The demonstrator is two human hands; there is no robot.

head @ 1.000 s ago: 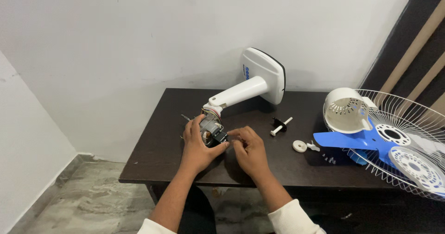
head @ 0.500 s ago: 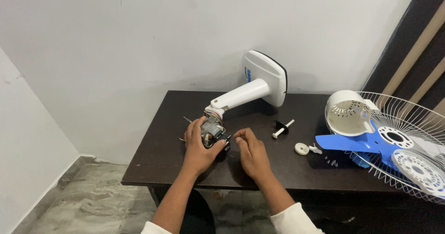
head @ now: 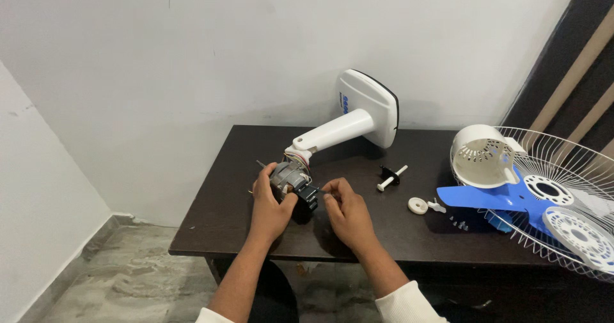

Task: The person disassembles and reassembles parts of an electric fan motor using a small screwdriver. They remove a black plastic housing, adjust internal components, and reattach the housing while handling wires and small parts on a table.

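A bare fan motor point(head: 289, 181), grey metal with a black front part, lies on the dark table point(head: 224, 227) at the end of a white stand arm point(head: 332, 133). My left hand point(head: 268, 201) wraps around the motor from the left. My right hand point(head: 345, 214) sits just right of the black front part, its fingertips pinched together at the motor's edge; whatever small thing they hold is too small to tell. The arm runs back to a white fan base point(head: 371, 107) standing on its edge near the wall.
A short white shaft with a black plate point(head: 391, 177) and a white round cap point(head: 418, 205) lie right of my hands. Further right are a white motor cover point(head: 483, 155), blue fan blades point(head: 499, 198), small screws point(head: 457, 222) and wire guard grilles point(head: 563, 195) overhanging the table's right end.
My hands stay at the motor; my right hand has shifted slightly right, fingertips now pinched at the motor's black front. The view has moved a little.
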